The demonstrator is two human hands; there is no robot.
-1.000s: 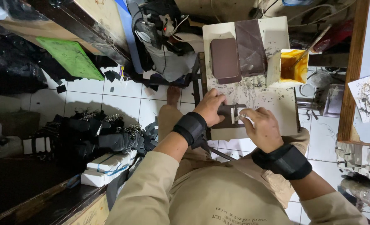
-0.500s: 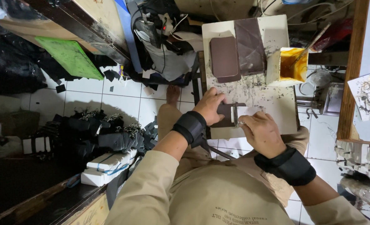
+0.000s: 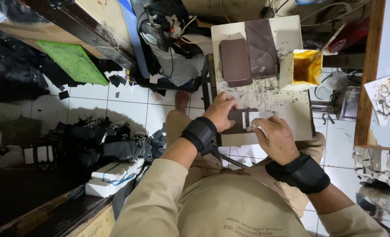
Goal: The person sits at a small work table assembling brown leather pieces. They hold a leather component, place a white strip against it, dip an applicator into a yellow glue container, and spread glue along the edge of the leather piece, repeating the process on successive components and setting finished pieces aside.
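My left hand presses down on a small dark brown leather piece at the near edge of a scuffed white work table. My right hand is just to its right, with its fingers pinched on a thin white strip that crosses the leather piece. Both wrists wear black straps. Farther back on the table lie two larger brown leather pieces, side by side.
An open yellow glue pot with a brush in it stands at the table's right. A pile of black straps and buckles lies on the white tiled floor at my left, with white boxes, a green mat and a wooden post nearby.
My right hand has shifted slightly along the strip towards me. My left hand stays pressed on the leather piece.
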